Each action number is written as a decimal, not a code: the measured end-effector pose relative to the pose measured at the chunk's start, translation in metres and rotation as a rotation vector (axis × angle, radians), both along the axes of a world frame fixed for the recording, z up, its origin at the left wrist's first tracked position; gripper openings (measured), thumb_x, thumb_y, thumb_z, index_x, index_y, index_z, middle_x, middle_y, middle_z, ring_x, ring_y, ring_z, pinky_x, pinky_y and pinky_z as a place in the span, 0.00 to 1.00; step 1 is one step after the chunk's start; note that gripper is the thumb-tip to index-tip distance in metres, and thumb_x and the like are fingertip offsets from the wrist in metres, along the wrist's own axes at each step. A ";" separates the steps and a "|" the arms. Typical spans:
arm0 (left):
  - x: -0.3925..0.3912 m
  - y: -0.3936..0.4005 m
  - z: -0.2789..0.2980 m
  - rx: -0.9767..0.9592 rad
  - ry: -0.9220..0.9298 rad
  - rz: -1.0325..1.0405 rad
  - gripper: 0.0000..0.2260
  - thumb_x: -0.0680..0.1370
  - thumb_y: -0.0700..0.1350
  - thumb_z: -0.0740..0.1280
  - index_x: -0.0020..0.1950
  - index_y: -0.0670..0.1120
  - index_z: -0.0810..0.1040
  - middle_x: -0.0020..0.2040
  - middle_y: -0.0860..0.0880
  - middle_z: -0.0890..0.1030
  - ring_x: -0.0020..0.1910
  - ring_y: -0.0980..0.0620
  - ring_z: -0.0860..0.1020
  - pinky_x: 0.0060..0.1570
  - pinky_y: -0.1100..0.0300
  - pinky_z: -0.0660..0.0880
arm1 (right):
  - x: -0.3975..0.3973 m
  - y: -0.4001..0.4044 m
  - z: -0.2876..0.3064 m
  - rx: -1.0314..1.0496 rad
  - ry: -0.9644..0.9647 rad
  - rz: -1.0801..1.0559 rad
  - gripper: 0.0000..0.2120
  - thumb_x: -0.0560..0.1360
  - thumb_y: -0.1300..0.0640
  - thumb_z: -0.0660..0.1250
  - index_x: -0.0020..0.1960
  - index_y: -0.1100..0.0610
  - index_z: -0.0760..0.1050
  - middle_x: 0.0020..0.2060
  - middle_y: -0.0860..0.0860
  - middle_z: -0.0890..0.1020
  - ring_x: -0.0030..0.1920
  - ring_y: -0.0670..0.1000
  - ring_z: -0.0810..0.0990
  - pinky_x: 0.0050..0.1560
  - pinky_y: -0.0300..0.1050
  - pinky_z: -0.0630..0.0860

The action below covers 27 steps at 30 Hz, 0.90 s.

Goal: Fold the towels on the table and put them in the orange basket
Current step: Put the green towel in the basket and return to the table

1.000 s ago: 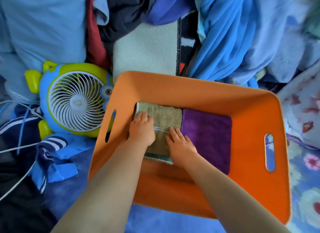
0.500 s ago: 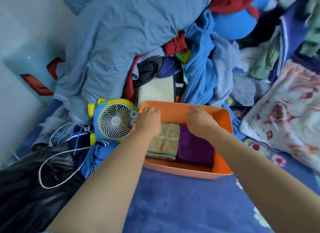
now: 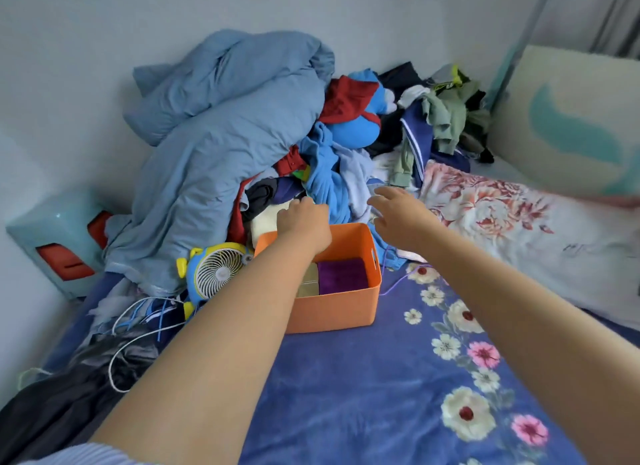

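Head view. We are looking down over both bare arms at a bed covered by a blue floral blanket point(image 3: 363, 388).

Item: orange basket point(image 3: 332, 309), standing on the blanket near its far edge, hard against the heap of clothes point(image 3: 332, 174) behind it.

Contents: purple towel point(image 3: 341, 276), folded, on the basket's right side; olive towel point(image 3: 308, 281), folded, just left of it and touching it, partly hidden by our left forearm.

Left hand point(image 3: 304, 222): over the basket's far rim, at the foot of the heap. Its fingers are curled, but we cannot tell whether they hold any cloth.

Right hand point(image 3: 398, 215): just past the basket's far right corner, over the heap, fingers loosely spread and blurred, holding nothing we can see.

Also present: blue and yellow fan point(image 3: 216, 274) just beside the basket's left wall; grey-blue duvet point(image 3: 214, 132) piled behind it; floral pillow point(image 3: 519, 229) along the blanket's right edge.
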<state>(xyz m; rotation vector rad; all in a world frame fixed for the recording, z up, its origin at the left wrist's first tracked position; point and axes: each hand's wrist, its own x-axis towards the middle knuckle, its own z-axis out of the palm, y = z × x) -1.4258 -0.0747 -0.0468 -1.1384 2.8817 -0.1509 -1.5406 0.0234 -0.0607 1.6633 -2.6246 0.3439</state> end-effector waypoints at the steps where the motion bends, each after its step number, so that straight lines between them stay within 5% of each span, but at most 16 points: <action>1: 0.003 0.014 0.009 -0.007 0.001 -0.027 0.17 0.79 0.41 0.57 0.67 0.44 0.70 0.67 0.43 0.68 0.68 0.43 0.65 0.61 0.52 0.67 | 0.006 0.018 0.009 -0.017 0.011 -0.024 0.21 0.77 0.62 0.56 0.69 0.60 0.64 0.73 0.56 0.61 0.73 0.56 0.58 0.68 0.51 0.64; 12: 0.062 0.247 0.042 -0.005 -0.001 -0.530 0.14 0.78 0.39 0.57 0.63 0.42 0.73 0.64 0.41 0.73 0.63 0.40 0.73 0.57 0.51 0.71 | 0.118 0.300 0.049 -0.148 0.044 -0.494 0.18 0.74 0.63 0.62 0.64 0.63 0.72 0.65 0.60 0.71 0.66 0.60 0.68 0.65 0.53 0.68; 22: 0.084 0.554 0.039 -0.035 0.055 -1.197 0.15 0.79 0.41 0.56 0.64 0.42 0.72 0.65 0.42 0.72 0.65 0.41 0.71 0.62 0.52 0.66 | 0.231 0.606 0.062 -0.206 0.079 -1.117 0.17 0.76 0.62 0.60 0.64 0.62 0.73 0.65 0.58 0.72 0.64 0.58 0.72 0.66 0.47 0.68; 27: 0.096 0.704 0.034 -0.011 0.060 -1.432 0.12 0.78 0.39 0.56 0.58 0.42 0.75 0.60 0.43 0.75 0.58 0.43 0.74 0.48 0.57 0.65 | 0.293 0.745 0.051 -0.248 0.045 -1.355 0.17 0.77 0.61 0.59 0.65 0.62 0.71 0.66 0.55 0.72 0.66 0.54 0.70 0.66 0.43 0.64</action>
